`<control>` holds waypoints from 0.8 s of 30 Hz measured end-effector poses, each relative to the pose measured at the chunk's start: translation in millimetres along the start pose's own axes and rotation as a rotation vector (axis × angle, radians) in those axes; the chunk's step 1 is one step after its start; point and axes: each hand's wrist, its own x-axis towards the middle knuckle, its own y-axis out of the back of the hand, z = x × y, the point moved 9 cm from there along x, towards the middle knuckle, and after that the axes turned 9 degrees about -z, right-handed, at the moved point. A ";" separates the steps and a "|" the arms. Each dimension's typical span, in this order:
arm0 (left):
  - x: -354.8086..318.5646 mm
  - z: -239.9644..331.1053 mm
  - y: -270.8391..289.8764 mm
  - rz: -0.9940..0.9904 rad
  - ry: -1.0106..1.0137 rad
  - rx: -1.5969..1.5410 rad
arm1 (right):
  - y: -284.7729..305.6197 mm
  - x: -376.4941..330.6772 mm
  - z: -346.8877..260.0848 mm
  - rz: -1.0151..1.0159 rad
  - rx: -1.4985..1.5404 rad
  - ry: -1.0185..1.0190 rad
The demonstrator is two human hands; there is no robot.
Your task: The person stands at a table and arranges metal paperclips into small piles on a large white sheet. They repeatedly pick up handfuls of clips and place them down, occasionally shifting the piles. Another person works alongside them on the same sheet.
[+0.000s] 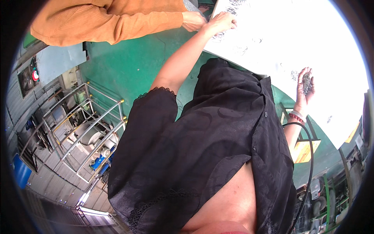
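Observation:
My left hand (221, 23) reaches over the near-left edge of the white table (300, 35), fingers curled downward beside a small pile of dark thin metal pieces (219, 36). What its fingertips pinch, if anything, is hidden. Cupped palm-up at the table's near side, my right hand (302, 97) holds a bundle of thin shiny metal pieces (307, 83); their exact kind is too small to tell. Close by it lies another little heap of metal pieces (295, 75). A co-worker's hand (193, 21), at the end of an orange sleeve (144, 26), is right next to my left hand.
More metal pieces (235, 6) lie at the table's far left, with a few (330, 118) at the right. A black cable (311, 156) hangs by my right arm. A wooden stool (307, 151) stands below the table; a metal-framed cart (87, 128) is on the left.

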 end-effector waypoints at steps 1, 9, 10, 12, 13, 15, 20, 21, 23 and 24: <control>0.2 2.8 -0.9 -0.023 -0.005 0.004 | 1.2 -0.8 -5.2 0.010 -0.012 0.023; -61.9 28.2 58.8 0.306 -0.412 0.483 | 14.0 -1.4 -18.1 0.040 0.018 0.066; -67.6 26.0 58.1 0.272 -0.304 0.571 | 14.4 -1.9 -19.8 0.047 0.017 0.076; -78.2 9.8 53.2 0.234 -0.185 0.661 | 12.9 0.3 -20.6 0.039 0.015 0.064; -82.0 1.9 52.1 0.215 -0.122 0.705 | 12.4 1.5 -19.6 0.036 0.014 0.055; -78.2 -11.2 48.7 -0.003 0.068 0.487 | 7.3 1.1 -18.1 0.026 0.035 0.066; -84.9 -3.5 34.2 0.186 -0.047 0.481 | 6.7 5.5 -19.4 0.003 0.013 0.031; -80.7 0.1 25.5 0.150 -0.163 0.442 | 6.1 4.8 -18.6 0.007 0.007 0.035; -78.5 2.1 11.0 0.081 -0.374 0.364 | 9.1 6.5 -14.0 0.021 0.001 0.024; -69.6 -4.9 4.5 0.000 -0.426 0.303 | 6.9 7.4 -12.7 0.021 -0.006 0.023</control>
